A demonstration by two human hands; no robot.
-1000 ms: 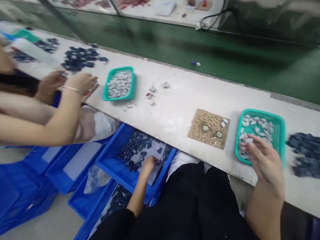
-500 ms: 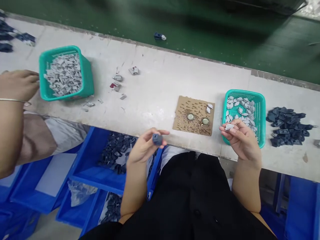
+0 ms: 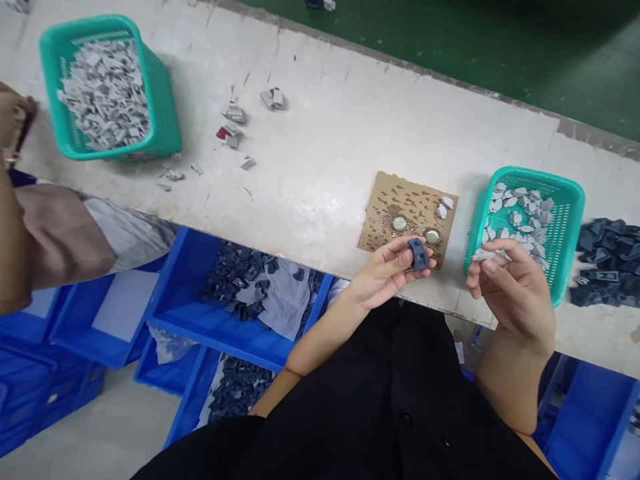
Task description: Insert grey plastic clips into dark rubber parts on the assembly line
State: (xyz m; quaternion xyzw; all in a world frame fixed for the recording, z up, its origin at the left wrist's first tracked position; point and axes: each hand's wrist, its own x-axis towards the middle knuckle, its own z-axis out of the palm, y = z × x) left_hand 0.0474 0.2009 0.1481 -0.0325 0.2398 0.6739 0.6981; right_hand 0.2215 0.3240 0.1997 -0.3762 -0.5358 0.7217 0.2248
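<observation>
My left hand (image 3: pixel 387 272) holds a dark blue plastic part (image 3: pixel 418 255) between thumb and fingers, over the near edge of a brown cardboard sheet (image 3: pixel 374 212). Recesses show on the part's upturned face. In my right hand (image 3: pixel 515 283) a small light grey piece (image 3: pixel 484 255) is pinched between thumb and fingertips, at the near left rim of a green basket (image 3: pixel 575 230). Similar grey pieces (image 3: pixel 533 207) lie in that basket. On the cardboard are many small screws, two round metal discs (image 3: pixel 399 223) and a couple of pale pieces (image 3: pixel 442 211).
Dark blue parts (image 3: pixel 607 257) are heaped right of the basket. Another green basket (image 3: pixel 173 113), full of grey pieces, stands at left, with loose pieces (image 3: pixel 233 137) beside it. Blue bins (image 3: pixel 190 327) sit below the table's near edge. Another person's arm (image 3: pixel 13 247) is at far left.
My left hand has moved right toward my right hand, turning the dark blue part so its recessed face shows. The view has shifted, and the co-worker's hand has drawn away from the left basket.
</observation>
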